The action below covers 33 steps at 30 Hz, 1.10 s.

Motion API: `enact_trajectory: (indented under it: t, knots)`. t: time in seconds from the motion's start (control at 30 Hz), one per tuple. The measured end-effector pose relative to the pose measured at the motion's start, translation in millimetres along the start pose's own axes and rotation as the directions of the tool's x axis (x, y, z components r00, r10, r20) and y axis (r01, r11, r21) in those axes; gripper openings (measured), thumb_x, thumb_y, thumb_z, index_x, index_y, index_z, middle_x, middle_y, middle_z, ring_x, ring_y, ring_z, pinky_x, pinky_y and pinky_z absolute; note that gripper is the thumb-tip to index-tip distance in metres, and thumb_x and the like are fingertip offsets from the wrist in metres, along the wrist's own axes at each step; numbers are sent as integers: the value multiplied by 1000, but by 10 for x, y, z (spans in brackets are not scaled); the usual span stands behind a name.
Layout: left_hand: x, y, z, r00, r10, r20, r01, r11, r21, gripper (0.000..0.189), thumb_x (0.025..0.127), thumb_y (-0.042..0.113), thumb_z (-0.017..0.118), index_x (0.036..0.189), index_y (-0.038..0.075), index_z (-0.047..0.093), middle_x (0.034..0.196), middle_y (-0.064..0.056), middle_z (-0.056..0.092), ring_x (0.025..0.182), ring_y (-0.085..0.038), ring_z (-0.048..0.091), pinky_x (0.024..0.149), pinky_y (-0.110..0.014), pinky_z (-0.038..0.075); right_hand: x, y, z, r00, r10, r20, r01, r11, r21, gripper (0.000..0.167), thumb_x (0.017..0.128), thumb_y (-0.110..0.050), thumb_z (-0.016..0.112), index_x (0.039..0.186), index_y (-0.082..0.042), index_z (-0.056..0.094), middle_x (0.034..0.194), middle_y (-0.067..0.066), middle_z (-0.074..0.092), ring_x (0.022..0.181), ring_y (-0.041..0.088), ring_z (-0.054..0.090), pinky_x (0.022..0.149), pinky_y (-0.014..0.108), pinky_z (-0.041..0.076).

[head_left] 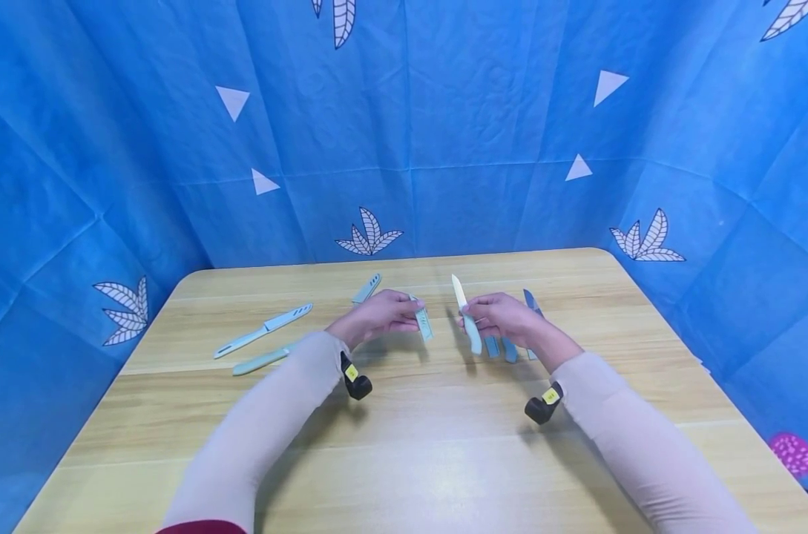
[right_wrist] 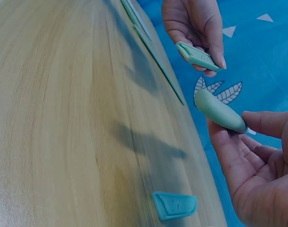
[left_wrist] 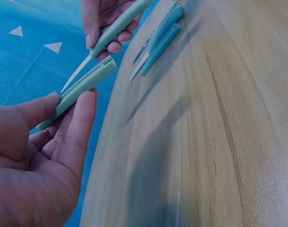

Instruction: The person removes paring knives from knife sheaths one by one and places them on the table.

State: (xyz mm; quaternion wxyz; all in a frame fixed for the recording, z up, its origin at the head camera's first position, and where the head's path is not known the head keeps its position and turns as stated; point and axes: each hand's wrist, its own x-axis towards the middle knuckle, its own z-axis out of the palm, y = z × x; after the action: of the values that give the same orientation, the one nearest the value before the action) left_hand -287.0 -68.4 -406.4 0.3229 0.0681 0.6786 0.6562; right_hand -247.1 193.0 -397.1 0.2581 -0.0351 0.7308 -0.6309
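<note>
My left hand (head_left: 382,311) pinches a light green knife sheath (head_left: 423,322) between thumb and fingers, above the table. In the left wrist view the sheath (left_wrist: 85,87) has its slotted end towards the other hand. Across from it, my right hand (head_left: 504,315) grips a small paring knife (head_left: 473,335) by its light green handle. The pale blade is bare and points away from me, tilted up; in the left wrist view it passes behind the sheath, and whether they touch I cannot tell. The right wrist view shows the knife's rounded handle (right_wrist: 219,112), with its blade hidden.
On the wooden table (head_left: 437,445), a sheathed knife (head_left: 265,331) lies at the left. Nearer me is another green handle (head_left: 262,361), partly covered by my left arm. Beside my right hand lie a blue knife handle (head_left: 509,350), a blue sheath (head_left: 492,346) and a dark blade (head_left: 530,299).
</note>
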Motion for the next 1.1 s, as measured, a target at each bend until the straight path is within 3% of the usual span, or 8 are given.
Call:
enact_trajectory:
  t: [0.23, 0.43, 0.77, 1.1]
  knots:
    - [91, -22, 52, 1000, -7, 1, 7, 999, 37, 29, 98, 12, 60, 118, -8, 57, 105, -21, 66, 89, -24, 68, 88, -34, 58, 25, 53, -22, 1000, 6, 13, -6, 1000, -21, 46, 104, -20, 50, 134, 14, 45, 127, 30, 57, 120, 41, 55, 96, 37, 54]
    - [167, -57, 94, 1000, -6, 14, 5, 997, 76, 25, 99, 13, 60, 112, -7, 59, 101, -18, 67, 88, -24, 68, 92, -39, 56, 59, 100, -44, 1000, 7, 13, -7, 999, -31, 44, 104, -17, 49, 135, 13, 45, 127, 30, 58, 121, 40, 55, 97, 39, 53]
    - [264, -102, 185, 999, -29, 20, 27, 994, 107, 27, 99, 11, 59, 118, -7, 58, 106, -19, 66, 93, -26, 68, 86, -34, 59, 130, 151, -44, 999, 30, -22, -32, 998, -62, 37, 103, -15, 51, 128, 12, 50, 119, 28, 63, 110, 35, 63, 92, 36, 57]
    - [338, -133, 253, 999, -48, 11, 46, 987, 156, 23, 97, 14, 63, 110, -5, 61, 100, -18, 68, 85, -24, 68, 81, -33, 61, 170, 155, -35, 996, 62, -61, -68, 992, -104, 39, 102, -17, 54, 131, 9, 51, 110, 19, 63, 98, 23, 65, 91, 36, 57]
